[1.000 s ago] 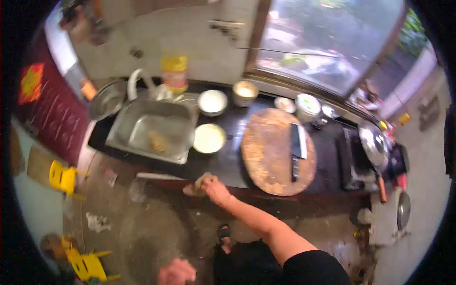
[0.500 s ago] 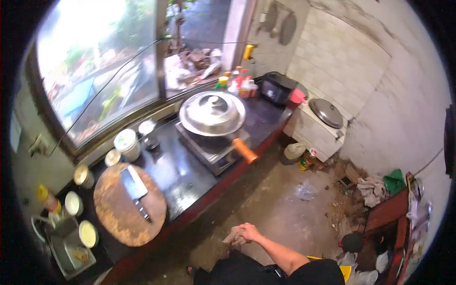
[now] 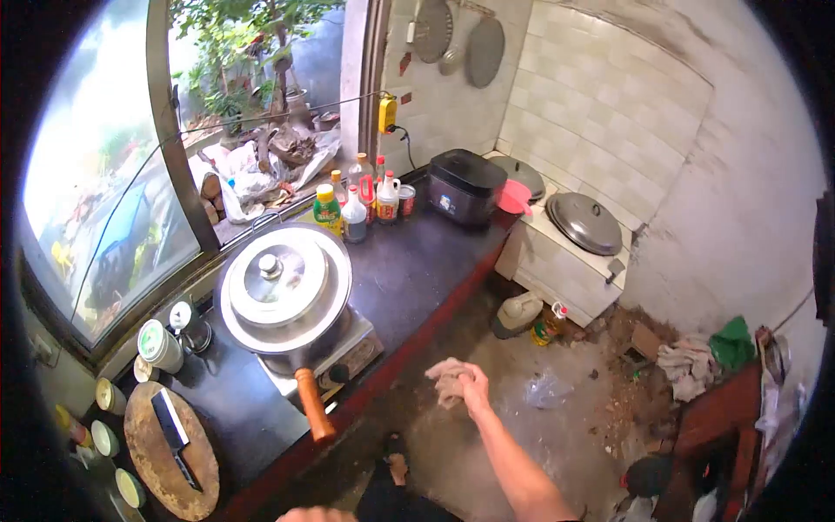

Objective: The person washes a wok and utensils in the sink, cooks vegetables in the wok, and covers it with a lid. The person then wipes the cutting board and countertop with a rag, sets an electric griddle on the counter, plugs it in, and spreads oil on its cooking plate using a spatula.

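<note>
My right hand is closed on a crumpled beige cloth, held in the air over the floor beside the counter. At the bottom edge of the view shows part of my left hand; its fingers are largely cut off by the frame. To the left, a covered metal pan with a wooden handle sits on a stove. A cleaver lies on the round wooden cutting board at the lower left.
Bottles and a black rice cooker stand on the dark counter. Beyond are a pink ladle and a tiled stove with metal lids. An oil bottle and a plastic bag are on the floor.
The view has swung right, from the sink and cutting board to the pan and tiled stove. My right hand still holds the cloth. My left hand is now mostly below the frame.
</note>
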Tool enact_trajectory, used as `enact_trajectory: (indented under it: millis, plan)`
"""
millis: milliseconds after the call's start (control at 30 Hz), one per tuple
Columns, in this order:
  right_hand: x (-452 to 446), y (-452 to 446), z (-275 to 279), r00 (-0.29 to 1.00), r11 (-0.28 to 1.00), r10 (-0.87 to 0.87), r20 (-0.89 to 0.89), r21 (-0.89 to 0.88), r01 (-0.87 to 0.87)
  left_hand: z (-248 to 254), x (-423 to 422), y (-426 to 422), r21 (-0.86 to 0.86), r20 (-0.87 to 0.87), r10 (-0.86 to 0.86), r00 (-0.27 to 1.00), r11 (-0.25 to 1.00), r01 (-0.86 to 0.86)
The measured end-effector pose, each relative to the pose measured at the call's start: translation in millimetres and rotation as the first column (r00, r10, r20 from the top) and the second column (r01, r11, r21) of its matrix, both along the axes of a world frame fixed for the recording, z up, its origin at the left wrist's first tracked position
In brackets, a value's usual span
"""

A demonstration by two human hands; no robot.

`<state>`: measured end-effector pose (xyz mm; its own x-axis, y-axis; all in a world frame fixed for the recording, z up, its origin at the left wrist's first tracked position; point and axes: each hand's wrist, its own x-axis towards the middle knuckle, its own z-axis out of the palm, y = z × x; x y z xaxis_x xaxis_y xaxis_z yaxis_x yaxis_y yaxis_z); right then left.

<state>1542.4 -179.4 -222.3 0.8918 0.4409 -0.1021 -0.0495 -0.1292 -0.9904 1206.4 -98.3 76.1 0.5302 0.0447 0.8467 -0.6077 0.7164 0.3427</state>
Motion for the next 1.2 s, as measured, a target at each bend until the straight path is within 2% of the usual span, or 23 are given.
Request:
enact_trajectory:
  millis: [67,133,200,267,300,333,400,467,500,600,633,733,767,800,867,933,1000,1033,1067,1133,1167,1200]
  plan:
    - [39,41,56,0.977,0.998,-0.020,0.213,-0.048,0.031,-31,42,11,-0.009,-0.198,0.132,0.971,0.991,-0.136]
    - [94,83,68,0.936,0.998,-0.010,0.352,-0.054,0.031,-51,79,25,-0.002,-0.453,0.214,0.866,0.970,-0.241]
    - [138,127,88,0.801,0.982,0.070,0.595,-0.180,0.048,-116,117,50,0.074,-0.551,0.239,0.800,0.968,-0.238]
    - [172,152,82,0.585,0.941,0.242,0.774,-0.334,0.052,-144,166,62,-0.097,-0.693,0.163,0.702,0.944,-0.315]
    - [173,162,100,0.646,0.879,0.400,0.651,-0.472,-0.069,-140,189,68,-0.152,-0.738,0.128,0.663,0.925,-0.349]
    - [184,173,88,0.640,0.810,0.505,0.579,-0.574,-0.120,-143,206,76,-0.117,-0.800,0.136,0.584,0.920,-0.375]
    - [202,190,48,0.413,0.743,0.662,0.625,-0.619,-0.255,-147,231,91,-0.032,-0.906,0.147,0.396,0.911,-0.411]
    - [207,198,33,0.325,0.530,0.836,0.443,-0.806,-0.265,-143,249,103,0.014,-0.941,0.169,0.294,0.886,-0.464]
    - [214,205,19,0.273,0.459,0.872,0.407,-0.873,-0.164,-150,255,110,0.043,-0.947,0.190,0.260,0.875,-0.481]
    - [249,231,-17,0.272,0.487,0.860,0.432,-0.855,-0.179,-169,278,130,0.109,-0.967,0.218,0.130,0.819,-0.563]
    - [259,242,-12,0.304,0.496,0.854,0.421,-0.836,-0.235,-176,285,133,0.110,-0.977,0.197,0.082,0.794,-0.599]
    - [306,293,2,0.268,0.432,0.890,0.368,-0.869,-0.241,-189,309,136,0.107,-0.992,0.117,-0.035,0.692,-0.714]
    - [329,313,-12,0.259,0.480,0.867,0.425,-0.853,-0.204,-193,318,137,0.126,-0.991,0.118,-0.063,0.663,-0.738]
    - [349,335,-21,0.292,0.556,0.819,0.494,-0.810,-0.187,-195,328,137,0.144,-0.989,0.115,-0.092,0.632,-0.762]
    - [381,381,-17,0.429,0.491,0.823,0.372,-0.845,-0.209,-196,353,138,0.129,-0.991,0.052,-0.121,0.551,-0.824]
    - [388,424,-33,0.538,0.589,0.724,0.432,-0.793,-0.155,-195,380,138,0.125,-0.990,0.006,-0.139,0.476,-0.871]
    - [366,443,-44,0.375,0.592,0.775,0.508,-0.792,-0.149,-194,408,138,0.122,-0.990,-0.021,-0.143,0.410,-0.904]
    - [348,439,-49,0.248,0.669,0.743,0.622,-0.711,-0.217,-194,418,139,0.119,-0.988,-0.041,-0.148,0.402,-0.908]
    - [325,428,-26,0.184,0.666,0.739,0.648,-0.661,-0.346,-192,428,143,0.119,-0.986,-0.056,-0.154,0.404,-0.907]
    - [285,396,-13,0.038,0.580,0.724,0.688,-0.578,-0.574,-189,442,148,0.121,-0.982,-0.084,-0.168,0.400,-0.908]
    - [268,380,-1,-0.002,0.443,0.783,0.622,-0.560,-0.700,-213,439,147,0.137,-0.987,-0.017,-0.159,0.424,-0.895]
    - [253,362,-16,-0.054,0.372,0.765,0.641,-0.509,-0.776,-218,444,152,0.229,-0.966,-0.029,-0.258,0.379,-0.897]
